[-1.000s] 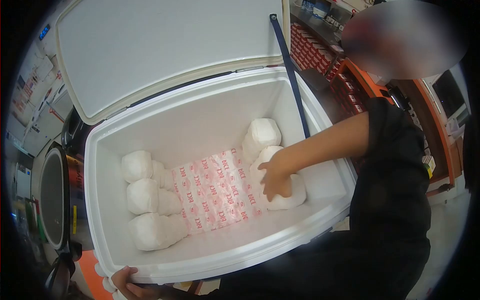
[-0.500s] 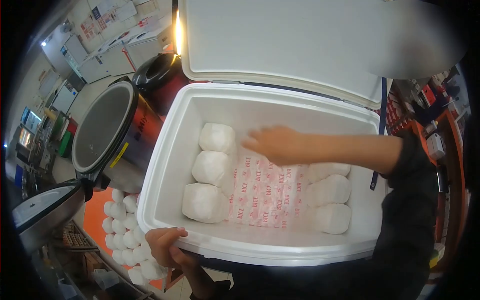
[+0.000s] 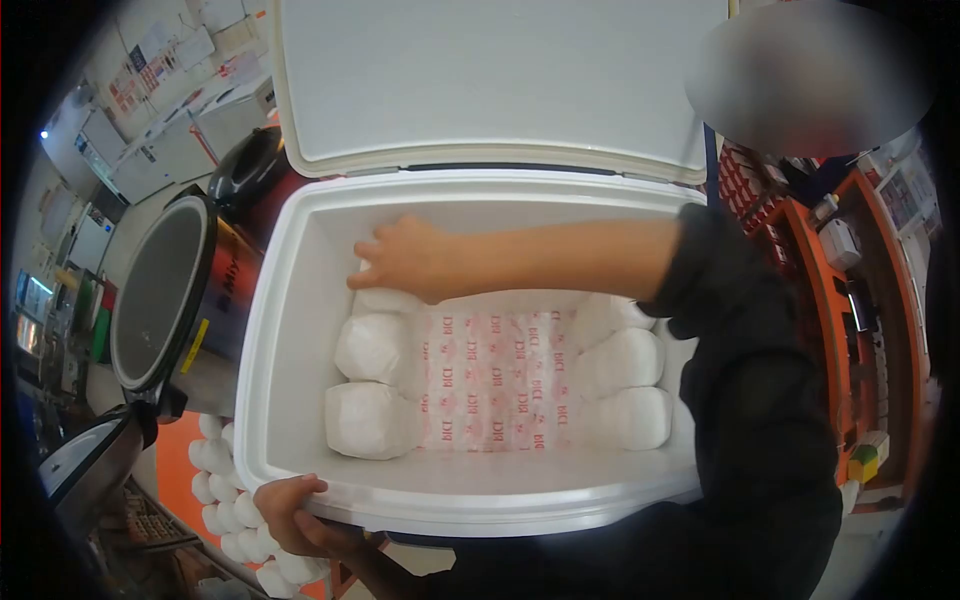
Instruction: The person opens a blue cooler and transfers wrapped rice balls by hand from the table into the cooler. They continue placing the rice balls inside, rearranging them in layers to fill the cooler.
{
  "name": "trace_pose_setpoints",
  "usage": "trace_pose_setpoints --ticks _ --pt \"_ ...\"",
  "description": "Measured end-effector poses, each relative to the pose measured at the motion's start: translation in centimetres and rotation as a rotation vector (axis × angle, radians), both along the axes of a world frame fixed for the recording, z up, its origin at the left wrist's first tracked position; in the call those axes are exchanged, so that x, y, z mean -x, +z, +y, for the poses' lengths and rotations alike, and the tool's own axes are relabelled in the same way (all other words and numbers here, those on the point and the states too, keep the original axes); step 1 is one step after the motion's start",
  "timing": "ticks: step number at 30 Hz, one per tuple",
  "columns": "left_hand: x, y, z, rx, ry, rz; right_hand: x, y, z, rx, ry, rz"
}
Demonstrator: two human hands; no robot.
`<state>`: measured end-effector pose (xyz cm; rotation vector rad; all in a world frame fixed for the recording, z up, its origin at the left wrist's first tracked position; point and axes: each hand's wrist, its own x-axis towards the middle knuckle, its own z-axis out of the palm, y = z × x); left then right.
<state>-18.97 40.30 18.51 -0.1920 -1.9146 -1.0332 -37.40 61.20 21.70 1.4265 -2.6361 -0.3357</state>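
A white cooler box [image 3: 480,512] stands before me with its lid [image 3: 480,80] raised. My left hand [image 3: 295,510] is closed over its front left corner, the fingers curled on the rim. Reaching across the inside, my right hand [image 3: 410,260] has its fingers bent over the rearmost white-wrapped bundle [image 3: 385,300] on the left side and partly hides it. Two more white-wrapped bundles [image 3: 370,420] sit in front of that one, and three others [image 3: 632,418] lie along the right wall. Clear ice packs [image 3: 490,390] with red lettering cover the floor between them.
Left of the box is a large open rice cooker [image 3: 160,290], its lid [image 3: 95,435] tipped down. Several more white bundles [image 3: 225,515] rest on an orange surface [image 3: 175,470] below it. Orange shelving [image 3: 810,300] stands at the right.
My right hand has moved left, from above the ice packs onto the rear left bundle. The view has shifted, while my left hand stays on the box's corner.
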Motion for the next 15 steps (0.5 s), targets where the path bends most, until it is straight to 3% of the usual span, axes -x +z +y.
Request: trace_pose_setpoints --ticks 3,7,9,13,15 --pt "-0.1 0.1 0.3 0.016 0.035 0.01 -2.9 2.0 3.5 0.008 -0.124 0.0" --pt "-0.2 -0.1 0.2 -0.063 0.001 0.013 -6.0 2.5 6.5 -0.416 -0.321 -0.323" --pt "-0.1 0.0 0.3 -0.067 0.009 0.026 -6.0 -2.4 7.9 -0.51 -0.322 -0.46" --pt "0.0 0.1 0.2 -0.013 0.012 0.035 -6.8 -14.1 11.1 -0.541 -0.084 -0.096" --pt "0.2 0.1 -0.1 0.043 0.025 0.05 -6.2 -16.5 12.8 -0.502 0.06 -0.216"
